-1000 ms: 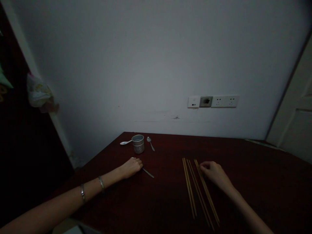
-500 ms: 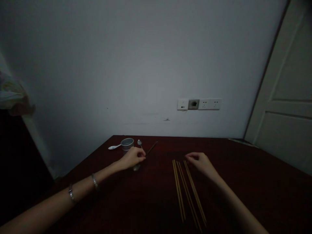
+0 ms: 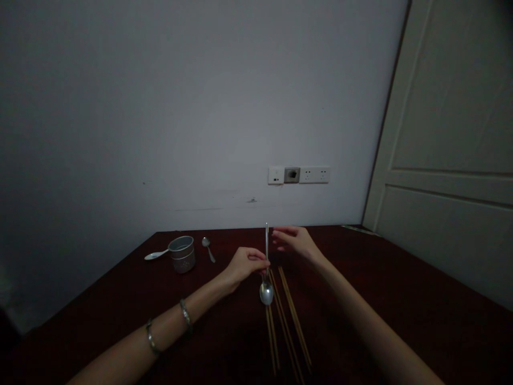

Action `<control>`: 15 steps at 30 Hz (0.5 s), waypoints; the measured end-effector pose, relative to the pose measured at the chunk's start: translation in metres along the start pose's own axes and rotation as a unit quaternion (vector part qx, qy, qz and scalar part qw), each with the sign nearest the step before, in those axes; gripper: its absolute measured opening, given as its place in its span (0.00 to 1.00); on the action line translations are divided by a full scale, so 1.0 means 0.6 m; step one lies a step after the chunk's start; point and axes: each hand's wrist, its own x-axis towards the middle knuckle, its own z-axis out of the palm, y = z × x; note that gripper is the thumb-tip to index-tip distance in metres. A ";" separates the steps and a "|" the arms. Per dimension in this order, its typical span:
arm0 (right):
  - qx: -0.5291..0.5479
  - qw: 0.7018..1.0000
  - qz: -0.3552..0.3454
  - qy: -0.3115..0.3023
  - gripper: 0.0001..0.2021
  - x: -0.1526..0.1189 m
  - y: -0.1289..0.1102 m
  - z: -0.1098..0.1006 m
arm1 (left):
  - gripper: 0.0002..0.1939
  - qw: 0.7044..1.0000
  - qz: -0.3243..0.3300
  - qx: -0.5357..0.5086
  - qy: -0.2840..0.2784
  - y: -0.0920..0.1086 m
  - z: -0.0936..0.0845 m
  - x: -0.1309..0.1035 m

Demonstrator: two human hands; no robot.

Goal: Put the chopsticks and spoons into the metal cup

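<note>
My left hand point(image 3: 250, 264) pinches a long metal spoon point(image 3: 266, 294) by its handle, bowl down and handle pointing up. The bowl hangs over or in front of the chopsticks point(image 3: 290, 310); whether it touches them I cannot tell. My right hand point(image 3: 296, 240) is just right of the handle's upper part, thumb and fingers apart, holding nothing. Several wooden chopsticks lie in pairs on the dark red table point(image 3: 224, 342), pointing away from me. Their left pair is partly hidden behind the spoon.
At the left of the table stands a grey metal cup point(image 3: 183, 256), with a white spoon point(image 3: 155, 255) to its left. A small metal spoon point(image 3: 208, 249) lies to its right. Behind is a wall with sockets point(image 3: 298, 175); a pale door point(image 3: 449, 171) stands at the right.
My left hand has moved right from beside the cup, carrying the spoon, now upright over the chopsticks. My right hand has come in toward its handle. The view has turned right.
</note>
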 end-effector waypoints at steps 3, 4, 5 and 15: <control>0.009 1.000 0.011 -0.003 0.08 0.006 0.013 -0.001 | 0.09 1.000 -0.011 -0.014 -0.010 -0.012 0.019 0.005; 0.013 1.000 0.014 -0.001 0.07 0.006 0.019 -0.002 | 0.10 1.000 -0.013 -0.018 -0.014 -0.015 0.024 0.005; 0.016 1.000 0.016 0.003 0.06 0.007 0.024 -0.002 | 0.10 1.000 -0.014 -0.021 -0.016 -0.019 0.030 0.006; 0.033 0.997 0.054 0.046 0.04 0.007 0.059 -0.055 | 0.13 0.998 0.045 0.037 -0.021 -0.068 0.030 0.028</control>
